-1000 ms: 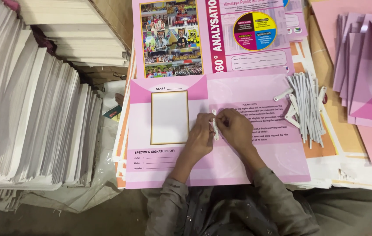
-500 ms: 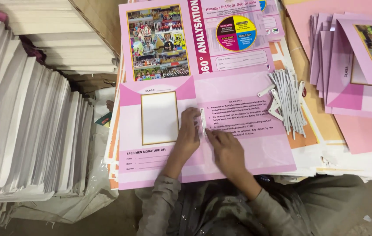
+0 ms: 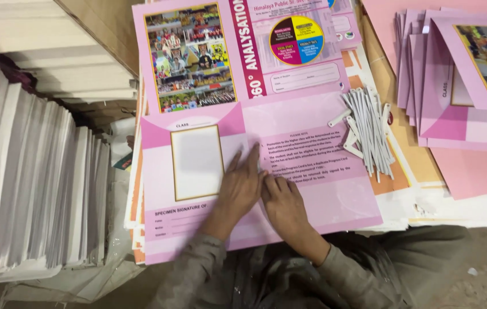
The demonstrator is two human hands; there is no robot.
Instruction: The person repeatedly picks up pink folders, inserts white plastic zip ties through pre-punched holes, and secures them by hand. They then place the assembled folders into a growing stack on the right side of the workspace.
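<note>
Left hand (image 3: 242, 189) flat, fingers spread, pressing pink printed sheet (image 3: 312, 194); right hand (image 3: 282, 201) beside it, pressing too, holding nothing. White strips (image 3: 369, 131) far right.

- A single head-worn camera looks almost straight down from above the person's own forearms, which enter the frame at 6 o'clock.
- The view sits close: the pink printed sheet (image 3: 255, 131) fills the centre, cropped at 12 o'clock.
- White paper stacks (image 3: 32, 189) crowd 9 o'clock; folded pink folders (image 3: 460, 86) run off at 2 o'clock.
- No second view shares the scene.
</note>
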